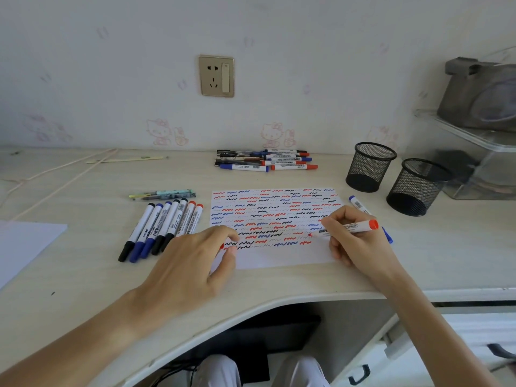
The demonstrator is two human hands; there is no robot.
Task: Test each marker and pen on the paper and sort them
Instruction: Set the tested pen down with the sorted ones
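Red marker [347, 228] pinched in right hand [354, 241], tip on paper [279, 258], left hand [195, 263] curled round red cap [222, 246] at paper's left edge, seven markers [162, 227] in left row, blue marker [360, 205] behind right hand, two mesh cups [368, 167].

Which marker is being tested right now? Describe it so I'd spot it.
Find the paper covered in squiggles. At its right edge the right hand grips a white marker, tip on the sheet. Its end is red, unlike the blue marker lying behind it.

Head view, down over desk [83, 275]
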